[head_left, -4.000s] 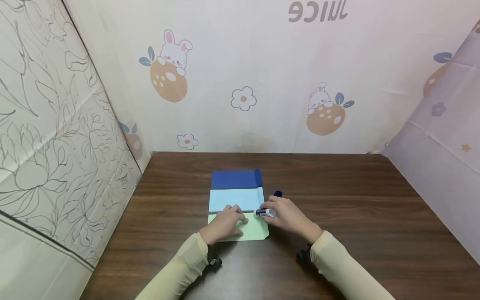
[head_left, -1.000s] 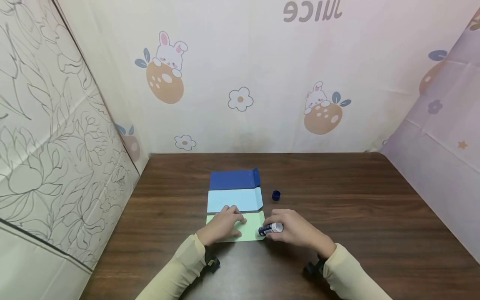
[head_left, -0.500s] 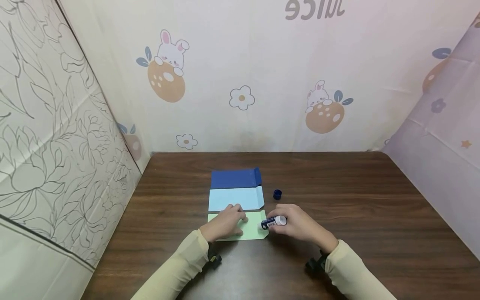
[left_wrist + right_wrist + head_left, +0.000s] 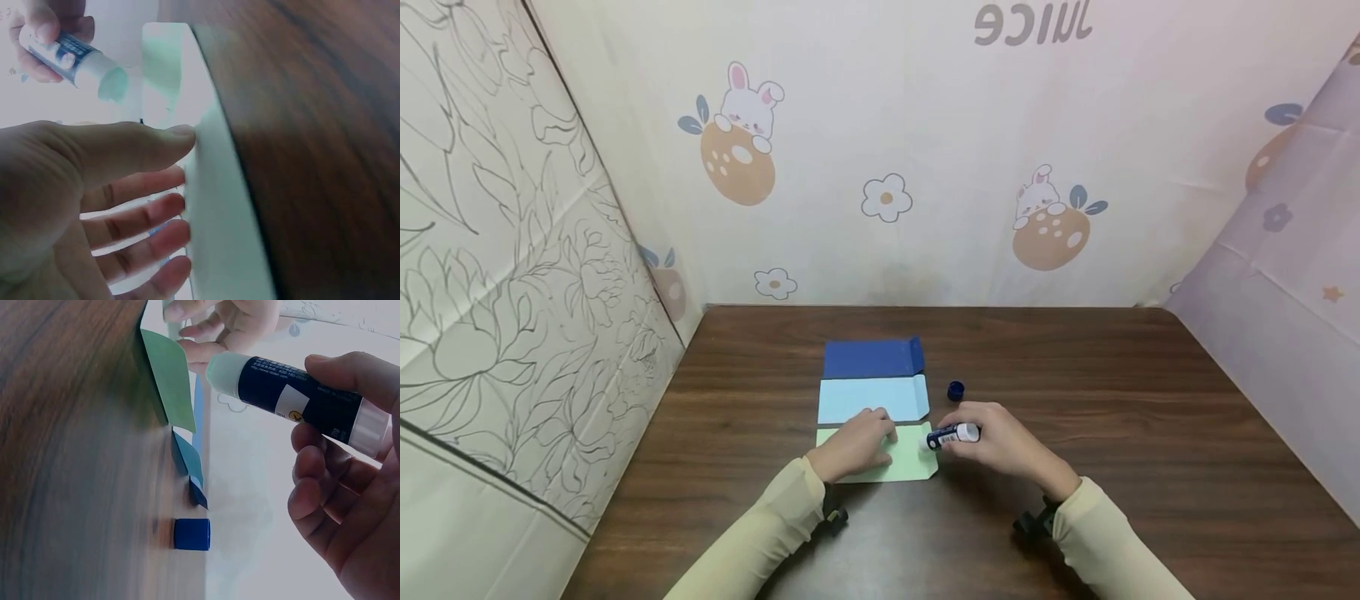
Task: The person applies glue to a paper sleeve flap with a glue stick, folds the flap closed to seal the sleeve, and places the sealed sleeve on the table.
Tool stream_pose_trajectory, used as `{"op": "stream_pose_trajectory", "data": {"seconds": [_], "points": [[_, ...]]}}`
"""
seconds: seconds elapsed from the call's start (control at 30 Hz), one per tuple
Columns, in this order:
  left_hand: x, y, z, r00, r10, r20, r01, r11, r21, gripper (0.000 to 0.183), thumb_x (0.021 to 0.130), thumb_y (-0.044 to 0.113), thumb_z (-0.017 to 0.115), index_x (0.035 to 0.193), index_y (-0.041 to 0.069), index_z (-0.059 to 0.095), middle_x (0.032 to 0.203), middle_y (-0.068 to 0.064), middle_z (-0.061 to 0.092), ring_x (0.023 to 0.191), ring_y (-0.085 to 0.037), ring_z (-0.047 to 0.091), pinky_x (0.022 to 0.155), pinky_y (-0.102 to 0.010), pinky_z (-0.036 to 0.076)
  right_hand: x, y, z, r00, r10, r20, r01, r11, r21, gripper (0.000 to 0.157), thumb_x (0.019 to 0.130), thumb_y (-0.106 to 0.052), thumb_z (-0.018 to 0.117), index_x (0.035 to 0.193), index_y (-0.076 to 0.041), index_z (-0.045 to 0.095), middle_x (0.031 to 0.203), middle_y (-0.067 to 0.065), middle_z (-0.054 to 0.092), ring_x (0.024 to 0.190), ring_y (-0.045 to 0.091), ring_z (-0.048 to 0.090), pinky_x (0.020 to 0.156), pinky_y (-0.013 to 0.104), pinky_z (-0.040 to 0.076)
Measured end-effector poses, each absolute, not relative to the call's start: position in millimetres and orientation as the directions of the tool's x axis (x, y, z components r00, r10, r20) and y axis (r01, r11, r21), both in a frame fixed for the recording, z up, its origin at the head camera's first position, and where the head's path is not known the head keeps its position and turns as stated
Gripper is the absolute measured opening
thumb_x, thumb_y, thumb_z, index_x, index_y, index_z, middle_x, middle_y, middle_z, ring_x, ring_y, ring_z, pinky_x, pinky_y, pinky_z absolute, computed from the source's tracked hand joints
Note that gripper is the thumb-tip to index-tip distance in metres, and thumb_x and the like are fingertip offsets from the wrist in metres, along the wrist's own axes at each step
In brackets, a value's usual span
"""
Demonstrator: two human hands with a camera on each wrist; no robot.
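Observation:
A pale green paper piece [image 4: 913,467] with a flap on its right end lies nearest me. My left hand [image 4: 857,446] rests on it, thumb and fingertips touching the paper, as the left wrist view shows. My right hand [image 4: 1000,442] pinches an uncapped glue stick [image 4: 281,394] between thumb and fingers. The stick has a dark blue label and a white base, and it tilts with its glue end [image 4: 222,374] close over the green flap [image 4: 170,381]. In the right wrist view the flap slopes up from the table.
Beyond the green paper lie a light blue piece [image 4: 865,400] and a dark blue piece [image 4: 868,358], both with raised right flaps. A dark blue cap [image 4: 956,391] stands on the wooden table [image 4: 1075,375] to their right. Patterned cloth walls [image 4: 887,125] border the table.
From the far part of the green flap, my right hand has moved the glue stick toward me, then slightly back up and right. The left hand stays on the paper.

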State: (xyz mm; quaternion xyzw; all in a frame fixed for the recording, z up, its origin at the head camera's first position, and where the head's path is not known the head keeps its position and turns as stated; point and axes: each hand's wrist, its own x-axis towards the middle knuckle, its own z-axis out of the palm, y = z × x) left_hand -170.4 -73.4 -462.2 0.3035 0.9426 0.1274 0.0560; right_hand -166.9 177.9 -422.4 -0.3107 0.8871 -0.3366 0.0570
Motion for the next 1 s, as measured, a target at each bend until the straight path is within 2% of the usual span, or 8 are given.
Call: {"op": "stream_pose_trajectory", "data": {"seconds": [0.23, 0.47, 0.6, 0.8, 1.0], "points": [[-174.7, -72.0, -455.8, -0.798, 0.596, -0.086, 0.551, 0.780, 0.296, 0.026, 0.082, 0.024, 0.077, 0.104, 0.011, 0.073, 0.101, -0.003, 0.064, 0.090, -0.017, 0.058, 0.082, -0.027, 0.048, -169.6, 182.3, -418.6, -0.821, -0.558, 0.122, -0.486, 0.571, -0.661, 0.017, 0.086, -0.018, 0.073, 0.103, -0.014, 0.072, 0.095, -0.001, 0.069, 0.078, 0.008, 0.057, 0.065, 0.022, 0.051], [-174.8, -65.9, -446.6, -0.793, 0.602, -0.089, 0.555, 0.775, 0.302, 0.026, 0.084, 0.025, 0.076, 0.105, 0.011, 0.072, 0.100, -0.003, 0.065, 0.090, -0.016, 0.059, 0.081, -0.028, 0.049, -173.2, 187.0, -413.9, -0.864, -0.491, 0.112, -0.431, 0.607, -0.667, 0.016, 0.086, -0.019, 0.073, 0.101, -0.014, 0.073, 0.091, 0.000, 0.068, 0.074, 0.011, 0.056, 0.062, 0.023, 0.048], [-174.8, -59.8, -443.7, -0.794, 0.601, -0.088, 0.548, 0.771, 0.325, 0.032, 0.085, 0.026, 0.076, 0.113, 0.012, 0.069, 0.106, -0.002, 0.065, 0.095, -0.015, 0.061, 0.083, -0.028, 0.049, -175.2, 190.8, -413.0, -0.876, -0.467, 0.121, -0.422, 0.620, -0.661, 0.017, 0.086, -0.019, 0.073, 0.102, -0.014, 0.073, 0.091, 0.000, 0.068, 0.074, 0.012, 0.056, 0.061, 0.023, 0.047], [-173.8, -51.3, -450.5, -0.799, 0.598, -0.067, 0.543, 0.764, 0.349, 0.054, 0.085, 0.026, 0.076, 0.134, 0.014, 0.056, 0.121, -0.003, 0.063, 0.105, -0.015, 0.060, 0.087, -0.028, 0.050, -178.2, 199.0, -416.4, -0.889, -0.436, 0.137, -0.413, 0.637, -0.650, 0.016, 0.087, -0.020, 0.073, 0.101, -0.014, 0.073, 0.090, 0.000, 0.067, 0.073, 0.011, 0.054, 0.059, 0.023, 0.046], [-171.8, -47.0, -459.2, -0.791, 0.611, -0.032, 0.577, 0.761, 0.296, 0.067, 0.083, 0.026, 0.077, 0.142, 0.016, 0.048, 0.116, -0.004, 0.064, 0.097, -0.014, 0.059, 0.080, -0.026, 0.049, -179.8, 205.3, -418.6, -0.903, -0.403, 0.152, -0.395, 0.634, -0.665, 0.015, 0.087, -0.019, 0.073, 0.100, -0.013, 0.073, 0.088, 0.001, 0.067, 0.071, 0.012, 0.054, 0.057, 0.024, 0.046]]}}
